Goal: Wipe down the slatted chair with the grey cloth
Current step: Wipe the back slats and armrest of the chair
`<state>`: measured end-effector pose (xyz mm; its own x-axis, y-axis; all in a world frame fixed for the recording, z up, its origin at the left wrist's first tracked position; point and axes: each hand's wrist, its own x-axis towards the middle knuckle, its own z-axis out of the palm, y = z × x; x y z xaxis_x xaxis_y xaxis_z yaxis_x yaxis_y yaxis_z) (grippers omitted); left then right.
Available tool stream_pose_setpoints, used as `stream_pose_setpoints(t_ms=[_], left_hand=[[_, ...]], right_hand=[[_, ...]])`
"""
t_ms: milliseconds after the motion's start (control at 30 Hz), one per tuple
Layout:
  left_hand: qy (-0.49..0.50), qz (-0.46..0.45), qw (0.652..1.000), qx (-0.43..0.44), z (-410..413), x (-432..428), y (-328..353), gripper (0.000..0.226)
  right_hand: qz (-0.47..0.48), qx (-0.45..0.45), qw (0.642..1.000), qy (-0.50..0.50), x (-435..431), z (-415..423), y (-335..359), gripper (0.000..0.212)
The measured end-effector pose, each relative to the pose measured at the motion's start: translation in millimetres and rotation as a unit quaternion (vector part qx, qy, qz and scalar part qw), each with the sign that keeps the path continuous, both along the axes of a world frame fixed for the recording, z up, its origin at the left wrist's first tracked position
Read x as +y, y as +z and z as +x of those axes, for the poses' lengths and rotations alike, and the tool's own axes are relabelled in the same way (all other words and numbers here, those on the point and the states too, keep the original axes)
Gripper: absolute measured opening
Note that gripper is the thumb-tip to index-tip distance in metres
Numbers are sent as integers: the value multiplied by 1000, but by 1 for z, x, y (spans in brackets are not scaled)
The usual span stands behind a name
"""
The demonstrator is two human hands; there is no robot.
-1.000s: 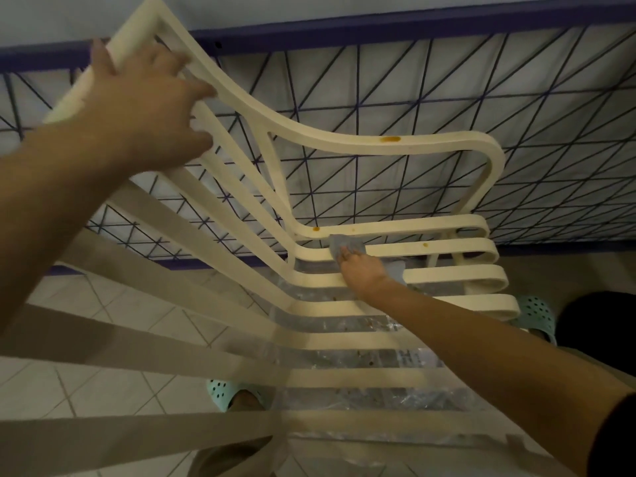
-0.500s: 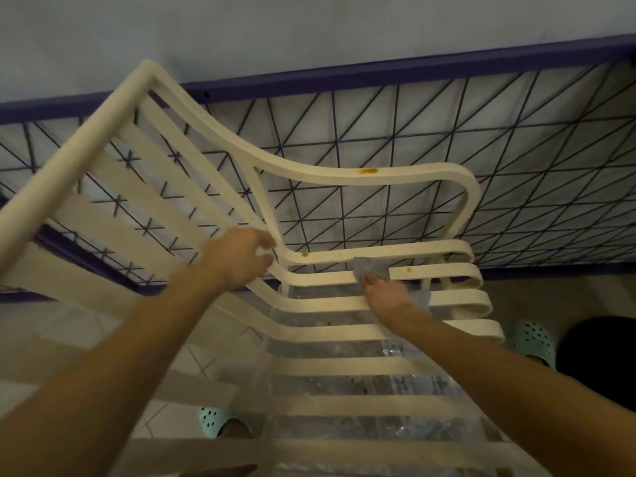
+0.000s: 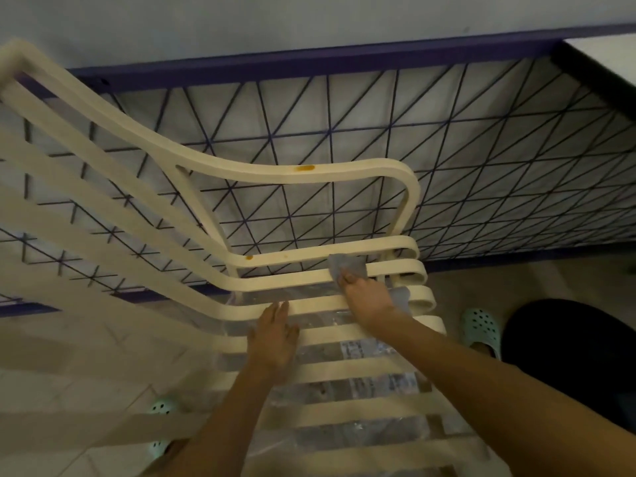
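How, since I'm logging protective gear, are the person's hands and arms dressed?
The left hand and the right hand are bare: no gloves, rings or watch show. The left forearm and right forearm are uncovered to the frame's edge; no sleeve is in view.

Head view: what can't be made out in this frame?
All in the head view:
- Grey cloth: mostly covered by the right hand; grip unclear.
- Slatted chair: back cut off by the left edge.
- Print on the plastic sheet below the slats: blurred.
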<state>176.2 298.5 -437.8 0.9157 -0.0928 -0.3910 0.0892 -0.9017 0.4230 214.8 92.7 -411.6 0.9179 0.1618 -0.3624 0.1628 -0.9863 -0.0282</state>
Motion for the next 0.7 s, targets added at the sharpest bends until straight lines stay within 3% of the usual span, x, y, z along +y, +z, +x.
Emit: stream_pose_setpoints(t_ms=[233,433,500,633,700], left_hand=[[31,72,995,-56,-8,-32,-32,61],[65,75,987,-129,-18,-37,-53,59],[68,71,986,-135,-17,-37,-53,60],[70,52,986,-145,-18,-38,-50,60],[73,45,986,-142,-17,-37,-50,60]], right_hand=[[-38,-46,998,33,-11,14,-5,56],[65,-160,979,105,-20,21,-26,77],[202,-107,964,136,-41,17,-43,81],[222,-83,957,164,-95,20,-49,60],[223,-77,958,164,-121,23,-49,62]])
